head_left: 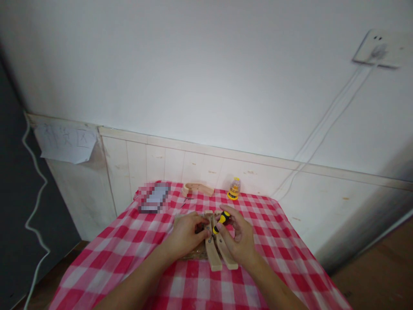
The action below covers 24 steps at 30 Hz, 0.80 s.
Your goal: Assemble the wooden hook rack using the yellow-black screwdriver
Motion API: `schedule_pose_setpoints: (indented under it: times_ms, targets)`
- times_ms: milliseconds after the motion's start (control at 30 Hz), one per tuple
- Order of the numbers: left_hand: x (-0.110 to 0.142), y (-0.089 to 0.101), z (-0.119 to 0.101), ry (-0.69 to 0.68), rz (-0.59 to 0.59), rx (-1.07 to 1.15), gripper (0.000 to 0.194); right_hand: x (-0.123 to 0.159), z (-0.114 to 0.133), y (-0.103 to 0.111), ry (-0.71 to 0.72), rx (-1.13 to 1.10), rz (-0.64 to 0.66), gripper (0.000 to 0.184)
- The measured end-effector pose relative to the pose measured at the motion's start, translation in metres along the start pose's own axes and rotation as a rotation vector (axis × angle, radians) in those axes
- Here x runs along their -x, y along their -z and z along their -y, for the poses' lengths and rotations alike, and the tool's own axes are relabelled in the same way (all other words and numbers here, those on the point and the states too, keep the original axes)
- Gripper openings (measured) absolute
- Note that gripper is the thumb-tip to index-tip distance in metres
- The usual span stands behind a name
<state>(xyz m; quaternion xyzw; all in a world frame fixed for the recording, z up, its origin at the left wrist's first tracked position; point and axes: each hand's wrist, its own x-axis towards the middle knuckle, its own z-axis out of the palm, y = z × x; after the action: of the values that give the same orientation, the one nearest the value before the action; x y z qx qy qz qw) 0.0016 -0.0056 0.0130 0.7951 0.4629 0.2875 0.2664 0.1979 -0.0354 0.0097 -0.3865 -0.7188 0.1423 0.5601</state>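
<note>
My right hand (pixel 241 236) is closed around a short yellow-and-black screwdriver (pixel 223 218), its lower end slanting down to the left. That end is at a pale, curved wooden piece (pixel 213 256) with dark round fittings along it; whether it sits in one of them I cannot tell. My left hand (pixel 184 237) grips this piece's left side between thumb and fingers. A second similar wooden piece (pixel 229 258) lies alongside to the right, partly under my right hand. Beneath my left hand shows something brownish and shiny (pixel 195 253), mostly covered.
A pale wooden part (pixel 198 188) lies at the table's back, with small dark thin items (pixel 188 198) before it. A yellow-based clear container (pixel 234 190) stands to its right. A blurred-out flat device (pixel 155 199) is at back left. The checked tablecloth (pixel 264 258) meets the wall.
</note>
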Motion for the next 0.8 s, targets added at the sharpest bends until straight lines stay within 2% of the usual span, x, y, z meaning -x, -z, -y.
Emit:
schedule_pose_setpoints:
  times_ms: [400,633,800]
  targets:
    - [-0.001,-0.002,0.003,0.005,-0.003,-0.036,0.021,-0.006,0.010,0.005,0.035,-0.039,0.107,0.043]
    - [-0.001,-0.002,0.001,0.013,-0.002,-0.019,0.020,-0.007,0.013,0.005,0.058,-0.087,0.125,0.042]
    - [-0.001,-0.003,0.003,0.024,0.011,-0.005,0.026,-0.008,0.012,0.005,0.025,-0.036,0.108,0.041]
